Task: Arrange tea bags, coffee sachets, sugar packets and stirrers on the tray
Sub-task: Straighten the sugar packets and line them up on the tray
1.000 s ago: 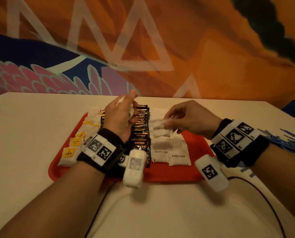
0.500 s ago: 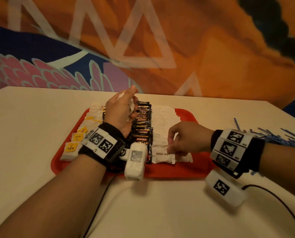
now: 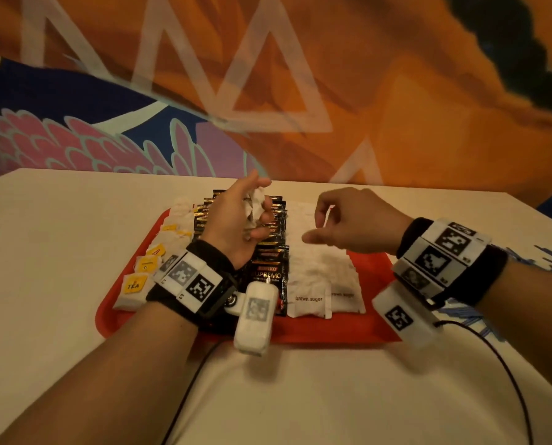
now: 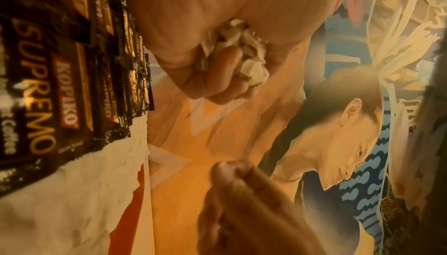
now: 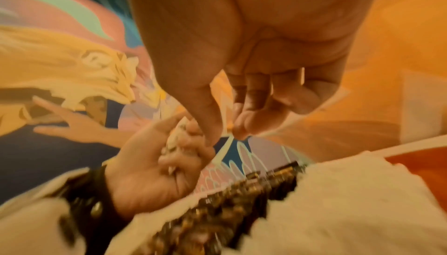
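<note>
My right hand [image 3: 348,224] lifts empty off sugar packets [image 3: 324,268], fingers loosely curled, toward next one; my left hand [image 3: 236,220] clutches spare packets [image 3: 255,203]; stirrers [image 3: 537,261] remain off tray [image 3: 332,329].

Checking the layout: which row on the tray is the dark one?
The coffee sachets, the middle row: black and gold, between the white tea bags and white sugar packets.
</note>
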{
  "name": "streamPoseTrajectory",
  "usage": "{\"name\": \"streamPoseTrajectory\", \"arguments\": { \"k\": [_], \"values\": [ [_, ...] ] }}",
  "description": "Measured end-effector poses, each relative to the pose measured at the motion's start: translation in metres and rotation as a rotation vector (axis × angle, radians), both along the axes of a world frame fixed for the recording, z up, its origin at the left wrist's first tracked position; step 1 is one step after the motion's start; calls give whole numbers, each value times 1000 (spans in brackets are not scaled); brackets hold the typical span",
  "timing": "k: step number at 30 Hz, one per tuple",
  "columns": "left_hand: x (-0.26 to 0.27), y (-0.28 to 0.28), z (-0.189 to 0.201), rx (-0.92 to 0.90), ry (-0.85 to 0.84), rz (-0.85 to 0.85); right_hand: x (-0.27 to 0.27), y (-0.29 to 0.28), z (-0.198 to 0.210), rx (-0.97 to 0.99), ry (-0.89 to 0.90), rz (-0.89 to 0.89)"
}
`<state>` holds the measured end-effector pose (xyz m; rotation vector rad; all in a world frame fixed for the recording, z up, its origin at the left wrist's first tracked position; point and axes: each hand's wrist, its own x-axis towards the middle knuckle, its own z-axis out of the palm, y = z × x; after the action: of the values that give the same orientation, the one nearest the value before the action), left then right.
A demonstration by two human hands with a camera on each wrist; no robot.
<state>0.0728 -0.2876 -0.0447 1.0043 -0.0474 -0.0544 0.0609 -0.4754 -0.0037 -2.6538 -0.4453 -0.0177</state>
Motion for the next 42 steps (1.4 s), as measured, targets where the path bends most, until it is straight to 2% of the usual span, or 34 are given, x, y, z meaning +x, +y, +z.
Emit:
{"name": "streamPoseTrajectory", "arguments": {
  "k": [4, 7, 13, 16, 25, 30, 34, 36, 39, 42],
  "values": [
    [-3, -3, 2, 64, -14, -41, 7, 11, 3, 327, -143, 55],
    [-5, -5, 2, 110, -41, -62, 11, 26, -4, 505, -180, 103],
    [-10, -11, 2, 241, -94, -61, 20, 38, -13, 589, -87, 129],
    [-11, -11, 3, 220, -95, -46, 24, 31, -11, 682, -24, 128],
    [3, -3, -7, 206, -24, 155, 31, 23, -9, 937, 5, 68],
    [-2, -4, -3, 289, -157, 87, 29, 28, -8, 1008, 25, 109],
    [-3, -4, 0, 242, -182, 191, 28, 30, -6, 1086, 90, 91],
    [-1, -2, -2, 271, -185, 224, 27, 27, -3, 1019, 154, 113],
    [-3, -2, -3, 338, -191, 138, 25, 25, -4, 887, 218, 170],
    [-5, -7, -3, 306, -181, 85, 29, 26, -8, 985, 144, 128]
  ]
}}
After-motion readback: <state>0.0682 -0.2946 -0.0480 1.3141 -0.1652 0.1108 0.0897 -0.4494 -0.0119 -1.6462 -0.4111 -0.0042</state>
